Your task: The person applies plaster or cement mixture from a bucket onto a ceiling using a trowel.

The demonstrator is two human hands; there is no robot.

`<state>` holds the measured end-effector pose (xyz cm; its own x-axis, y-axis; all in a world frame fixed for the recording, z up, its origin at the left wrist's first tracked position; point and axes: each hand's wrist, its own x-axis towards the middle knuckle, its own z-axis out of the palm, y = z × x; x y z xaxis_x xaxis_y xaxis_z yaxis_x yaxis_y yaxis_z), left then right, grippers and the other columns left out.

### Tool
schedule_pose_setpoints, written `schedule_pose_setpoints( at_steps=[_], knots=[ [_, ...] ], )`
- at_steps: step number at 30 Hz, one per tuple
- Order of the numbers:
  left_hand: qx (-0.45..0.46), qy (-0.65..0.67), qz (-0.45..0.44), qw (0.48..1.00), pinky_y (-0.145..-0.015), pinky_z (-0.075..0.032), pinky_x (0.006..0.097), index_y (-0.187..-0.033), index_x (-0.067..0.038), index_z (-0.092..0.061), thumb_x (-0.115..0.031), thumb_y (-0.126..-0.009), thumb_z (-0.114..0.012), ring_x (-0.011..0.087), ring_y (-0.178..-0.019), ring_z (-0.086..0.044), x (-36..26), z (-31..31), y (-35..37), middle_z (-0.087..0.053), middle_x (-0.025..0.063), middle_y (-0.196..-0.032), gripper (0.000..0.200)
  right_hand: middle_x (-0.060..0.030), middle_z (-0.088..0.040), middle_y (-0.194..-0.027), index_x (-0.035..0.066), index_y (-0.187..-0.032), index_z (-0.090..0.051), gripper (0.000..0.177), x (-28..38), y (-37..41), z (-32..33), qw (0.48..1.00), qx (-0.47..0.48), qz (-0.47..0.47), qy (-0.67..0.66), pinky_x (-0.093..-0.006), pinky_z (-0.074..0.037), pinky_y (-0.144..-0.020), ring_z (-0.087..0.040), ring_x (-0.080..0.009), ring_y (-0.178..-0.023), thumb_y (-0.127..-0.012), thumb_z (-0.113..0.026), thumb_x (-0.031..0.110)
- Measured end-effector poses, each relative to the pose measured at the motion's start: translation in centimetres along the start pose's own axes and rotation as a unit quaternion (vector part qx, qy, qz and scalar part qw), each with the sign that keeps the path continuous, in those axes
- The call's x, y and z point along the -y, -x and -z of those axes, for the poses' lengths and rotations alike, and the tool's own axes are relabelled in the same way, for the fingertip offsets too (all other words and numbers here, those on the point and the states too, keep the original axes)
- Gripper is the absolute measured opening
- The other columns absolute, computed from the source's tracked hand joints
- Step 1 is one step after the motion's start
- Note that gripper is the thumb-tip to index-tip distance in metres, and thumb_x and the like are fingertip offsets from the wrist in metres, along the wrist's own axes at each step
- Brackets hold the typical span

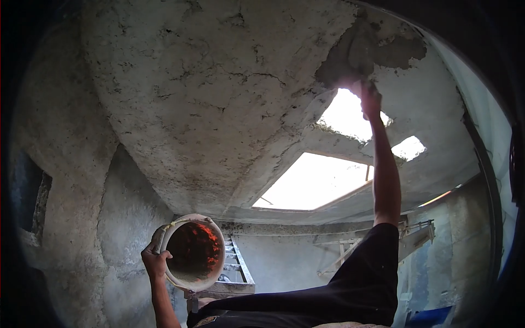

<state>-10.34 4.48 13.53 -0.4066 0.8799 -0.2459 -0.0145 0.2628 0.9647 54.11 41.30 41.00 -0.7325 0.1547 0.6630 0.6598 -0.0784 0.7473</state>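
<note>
My left hand [155, 259] grips the rim of a round bucket [216, 273] at the lower left. The bucket is tilted so that its dark inside shows, with orange-red patches on one side. My right arm reaches up at the right, and my right hand [371, 101] is closed near a bright opening [344, 116]. What it holds is blurred and cannot be made out. Just above that hand lies a darker, wet-looking patch [358, 52] on the rough grey surface [219, 109].
A larger bright opening [311, 183] lies below the first. A ladder [238, 262] stands behind the bucket. A wooden frame [418, 238] is at the right, a blue object [430, 316] at the lower right, and a dark recess [28, 191] in the left wall.
</note>
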Motion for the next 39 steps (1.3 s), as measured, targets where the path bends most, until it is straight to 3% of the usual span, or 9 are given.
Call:
schedule_pose_setpoints(
  at_steps=[1, 2, 7, 14, 18, 21, 28, 36, 39],
  knots=[
    [0.002, -0.002, 0.001, 1.0, -0.066, -0.046, 0.0263, -0.086, 0.005, -0.064, 0.005, -0.05, -0.058, 0.0139, -0.069, -0.057, 0.2, 0.1, -0.1, -0.063, 0.0028, -0.08, 0.037, -0.0128, -0.056, -0.072, 0.008, -0.123, -0.047, 0.037, 2.1, 0.3, -0.1, 0.892, 0.13, -0.332, -0.279, -0.0328, -0.042, -0.037, -0.055, -0.0246, -0.045, -0.092, -0.044, 0.027],
    [0.004, -0.006, -0.001, 1.0, -0.066, -0.046, 0.0264, -0.086, 0.005, -0.064, 0.005, -0.05, -0.058, 0.0139, -0.069, -0.056, 0.5, 0.0, -0.3, -0.063, 0.0027, -0.08, 0.037, -0.0119, -0.053, -0.053, 0.001, -0.123, -0.047, 0.046, 4.7, -0.2, 0.1, 0.593, 0.229, -0.59, -0.499, -0.0349, -0.045, -0.038, -0.052, -0.0275, -0.039, -0.092, -0.047, 0.034],
    [0.015, -0.025, 0.001, 1.0, -0.066, -0.046, 0.0264, -0.085, 0.004, -0.064, 0.005, -0.049, -0.058, 0.0138, -0.069, -0.056, 0.2, -0.1, -0.4, -0.063, 0.0025, -0.081, 0.037, -0.0189, -0.061, -0.06, -0.004, -0.116, -0.046, 0.052, 13.1, -4.9, 2.7, 0.766, 0.143, -0.517, -0.355, -0.0385, -0.046, -0.04, -0.06, -0.0267, -0.044, -0.092, -0.045, 0.042],
    [0.009, -0.004, 0.004, 1.0, -0.067, -0.046, 0.0258, -0.088, 0.005, -0.064, 0.005, -0.048, -0.058, 0.0134, -0.072, -0.057, 0.3, 0.4, -0.5, -0.063, 0.0031, -0.083, 0.041, -0.0257, -0.062, -0.071, -0.01, -0.112, -0.046, 0.057, 10.4, -7.7, 2.3, 0.753, 0.222, -0.548, -0.29, -0.0428, -0.051, -0.051, -0.064, -0.0329, -0.059, -0.092, -0.043, 0.044],
    [0.009, 0.009, 0.013, 1.0, -0.067, -0.046, 0.0258, -0.088, 0.006, -0.063, 0.005, -0.049, -0.058, 0.0135, -0.073, -0.057, 0.0, 0.3, -0.3, -0.062, 0.003, -0.084, 0.04, -0.031, -0.061, -0.087, -0.012, -0.117, -0.044, 0.06, 10.9, -5.3, -1.6, 0.928, 0.151, -0.32, -0.121, -0.0458, -0.052, -0.057, -0.065, -0.0365, -0.073, -0.092, -0.043, 0.042],
    [-0.015, -0.018, 0.0, 1.0, -0.062, -0.045, 0.026, -0.084, 0.002, -0.065, 0.002, -0.047, -0.058, 0.0133, -0.068, -0.055, -0.1, 0.2, 0.0, -0.06, 0.0013, -0.078, 0.038, -0.0296, -0.061, -0.088, -0.012, -0.118, -0.043, 0.06, 13.3, -10.8, 4.2, 0.692, 0.177, -0.621, -0.322, -0.0428, -0.051, -0.054, -0.065, -0.0334, -0.068, -0.092, -0.044, 0.042],
    [-0.022, 0.004, 0.018, 1.0, -0.061, -0.044, 0.0261, -0.079, 0.001, -0.063, 0.002, -0.048, -0.059, 0.0132, -0.064, -0.052, 0.0, 1.0, 0.2, -0.057, -0.0011, -0.072, 0.032, -0.0215, -0.061, -0.063, -0.013, -0.113, -0.047, 0.065, 8.8, -7.9, 1.2, 0.787, 0.199, -0.504, -0.295, -0.0395, -0.05, -0.05, -0.064, -0.0288, -0.055, -0.091, -0.042, 0.048],
    [-0.016, 0.012, -0.016, 1.0, -0.058, -0.043, 0.0259, -0.079, 0.001, -0.064, 0.001, -0.047, -0.059, 0.0106, -0.063, -0.05, -0.4, 0.5, 0.2, -0.056, -0.0019, -0.072, 0.032, -0.032, -0.059, -0.094, -0.013, -0.115, -0.044, 0.059, 11.6, -9.4, 4.0, 0.696, 0.244, -0.584, -0.339, -0.0444, -0.051, -0.058, -0.063, -0.0403, -0.072, -0.092, -0.045, 0.042],
    [0.023, 0.0, 0.012, 1.0, -0.07, -0.046, 0.0257, -0.09, 0.005, -0.064, 0.007, -0.05, -0.057, 0.0137, -0.076, -0.058, 0.5, 1.3, -0.1, -0.063, 0.0031, -0.086, 0.041, -0.0306, -0.06, -0.091, -0.011, -0.104, -0.048, 0.052, 9.9, -7.9, 2.7, 0.851, 0.216, -0.423, -0.225, -0.0459, -0.05, -0.061, -0.062, -0.0433, -0.076, -0.092, -0.044, 0.039]
  ],
)
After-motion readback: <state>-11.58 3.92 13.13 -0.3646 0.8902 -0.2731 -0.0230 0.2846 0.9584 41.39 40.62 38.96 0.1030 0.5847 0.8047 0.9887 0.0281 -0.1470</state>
